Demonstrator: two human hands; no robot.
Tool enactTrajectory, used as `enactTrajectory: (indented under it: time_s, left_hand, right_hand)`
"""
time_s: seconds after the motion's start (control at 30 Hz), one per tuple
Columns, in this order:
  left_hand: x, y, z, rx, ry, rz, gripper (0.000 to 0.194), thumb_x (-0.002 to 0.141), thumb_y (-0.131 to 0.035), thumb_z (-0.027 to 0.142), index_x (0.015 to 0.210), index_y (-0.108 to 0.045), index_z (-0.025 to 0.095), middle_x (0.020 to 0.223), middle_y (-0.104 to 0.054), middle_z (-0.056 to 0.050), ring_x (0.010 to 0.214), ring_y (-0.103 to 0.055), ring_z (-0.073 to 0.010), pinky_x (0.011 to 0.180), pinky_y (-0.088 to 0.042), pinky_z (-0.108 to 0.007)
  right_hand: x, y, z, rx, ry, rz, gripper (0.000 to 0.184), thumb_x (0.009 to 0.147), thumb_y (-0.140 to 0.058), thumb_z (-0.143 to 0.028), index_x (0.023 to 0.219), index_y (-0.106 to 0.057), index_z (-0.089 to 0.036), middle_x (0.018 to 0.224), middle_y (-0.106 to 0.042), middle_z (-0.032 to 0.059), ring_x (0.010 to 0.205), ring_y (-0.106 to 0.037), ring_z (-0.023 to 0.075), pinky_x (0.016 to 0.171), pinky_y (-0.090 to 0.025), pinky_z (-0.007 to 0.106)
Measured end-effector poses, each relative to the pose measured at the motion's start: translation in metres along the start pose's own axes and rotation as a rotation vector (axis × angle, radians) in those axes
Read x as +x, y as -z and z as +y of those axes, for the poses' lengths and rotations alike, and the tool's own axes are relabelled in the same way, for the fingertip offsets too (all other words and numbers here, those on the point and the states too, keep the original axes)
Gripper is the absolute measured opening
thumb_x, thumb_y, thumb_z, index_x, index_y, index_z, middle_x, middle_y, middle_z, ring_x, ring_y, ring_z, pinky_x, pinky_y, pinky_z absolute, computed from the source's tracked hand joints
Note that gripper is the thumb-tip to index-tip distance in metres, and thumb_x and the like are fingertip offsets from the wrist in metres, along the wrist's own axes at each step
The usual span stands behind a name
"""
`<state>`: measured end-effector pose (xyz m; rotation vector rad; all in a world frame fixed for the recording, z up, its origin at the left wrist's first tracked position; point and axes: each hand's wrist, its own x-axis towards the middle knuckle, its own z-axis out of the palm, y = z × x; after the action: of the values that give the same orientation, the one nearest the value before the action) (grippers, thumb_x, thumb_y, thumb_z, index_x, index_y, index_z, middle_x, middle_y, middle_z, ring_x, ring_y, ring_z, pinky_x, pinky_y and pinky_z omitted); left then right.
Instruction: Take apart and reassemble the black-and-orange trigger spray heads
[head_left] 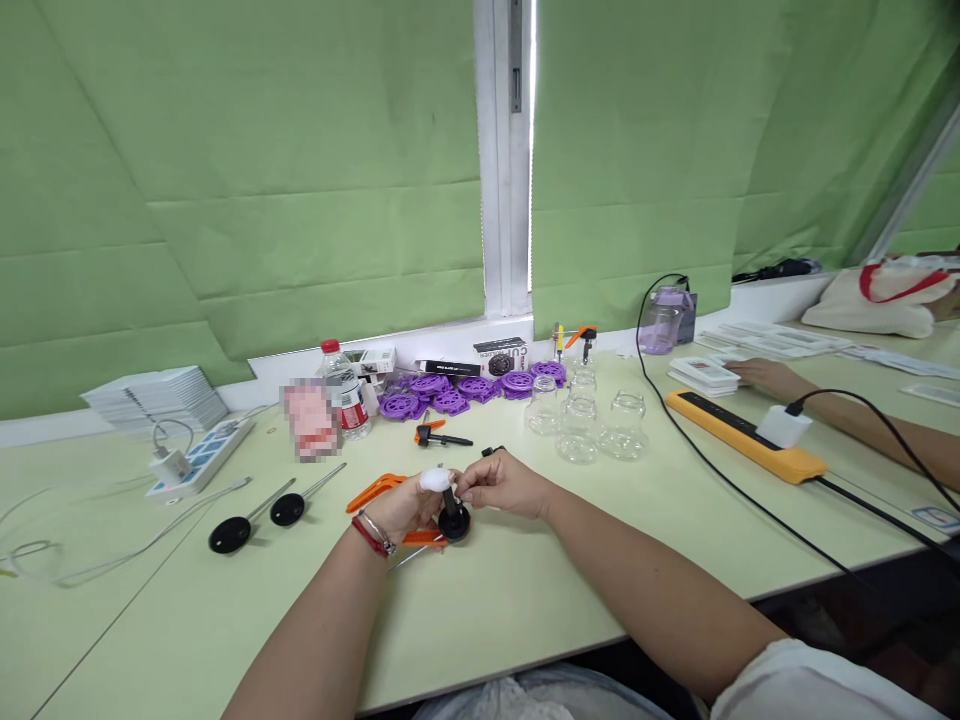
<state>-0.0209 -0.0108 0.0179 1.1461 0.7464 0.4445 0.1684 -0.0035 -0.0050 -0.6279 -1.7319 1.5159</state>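
My left hand (405, 512), with a red band at the wrist, is closed around a black part with a round end (454, 524) and a short post. A white oval piece (436, 480) shows at its thumb; whether it is worn or held I cannot tell. My right hand (504, 486) pinches at the post's right side; anything small between its fingertips is hidden. An orange curved piece (373, 492) is partly covered by my left hand. Left of it lie two black discs on metal rods, one disc nearer (229, 535) and one farther (287, 510).
An orange-and-black piece (442, 437) lies ahead, before purple openwork parts (427, 386). Clear glass jars (579, 440) stand to the right. A bottle (351, 405) and a white power strip (202, 460) are left. A yellow power strip (739, 435) separates me from another person's hand (769, 380).
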Motion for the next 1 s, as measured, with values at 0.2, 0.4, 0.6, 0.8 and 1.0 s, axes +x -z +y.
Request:
enactTrajectory:
  time_s: [0.2, 0.4, 0.6, 0.8, 1.0]
  left_hand:
    - [0.0006, 0.0018, -0.0004, -0.017, -0.02, -0.013, 0.036, 0.065, -0.06, 0.051, 0.068, -0.058, 0.015, 0.042, -0.04, 0.004, 0.05, -0.051, -0.017, 0.047, -0.042, -0.028]
    - [0.0019, 0.005, -0.0038, -0.025, -0.024, 0.032, 0.034, 0.065, -0.061, 0.049, 0.073, -0.058, 0.016, 0.045, -0.043, 0.003, 0.051, -0.051, -0.0163, 0.047, -0.043, -0.027]
    - [0.0011, 0.0058, -0.0047, 0.011, -0.032, 0.017, 0.04, 0.067, -0.058, 0.049, 0.091, -0.06, 0.016, 0.052, -0.049, 0.002, 0.053, -0.053, -0.0161, 0.047, -0.046, -0.028]
    - [0.0003, 0.006, -0.0024, 0.009, 0.005, -0.042, 0.045, 0.074, -0.049, 0.051, 0.104, -0.054, 0.017, 0.081, -0.061, -0.007, 0.064, -0.059, -0.0211, 0.047, -0.047, -0.031]
    - [-0.002, 0.0017, 0.003, -0.02, 0.029, -0.074, 0.057, 0.072, -0.049, 0.059, 0.11, -0.05, 0.017, 0.083, -0.061, -0.008, 0.07, -0.059, -0.0239, 0.047, -0.047, -0.032]
  right_hand:
    - [0.001, -0.0009, 0.0033, -0.046, 0.047, -0.033, 0.025, 0.062, -0.074, -0.032, 0.077, -0.068, -0.012, 0.078, -0.063, 0.003, 0.072, -0.056, 0.0132, 0.072, -0.044, 0.029]
    - [0.0016, -0.0025, 0.0025, -0.084, 0.066, -0.05, 0.024, 0.065, -0.072, -0.033, 0.077, -0.067, -0.012, 0.08, -0.062, 0.0033, 0.075, -0.055, 0.0136, 0.074, -0.044, 0.029]
    - [0.0005, -0.003, -0.0014, -0.077, 0.11, -0.056, 0.022, 0.067, -0.071, -0.033, 0.076, -0.068, -0.013, 0.083, -0.062, 0.0051, 0.081, -0.056, 0.0152, 0.078, -0.044, 0.029]
    - [0.0013, -0.0048, -0.0006, -0.025, 0.08, -0.013, 0.025, 0.065, -0.072, -0.035, 0.078, -0.069, -0.013, 0.083, -0.062, 0.0047, 0.08, -0.056, 0.015, 0.074, -0.044, 0.029]
    - [0.0018, -0.0055, -0.0003, 0.025, 0.012, 0.02, 0.031, 0.062, -0.074, -0.037, 0.079, -0.069, -0.012, 0.076, -0.062, 0.0024, 0.067, -0.051, 0.0103, 0.065, -0.042, 0.026]
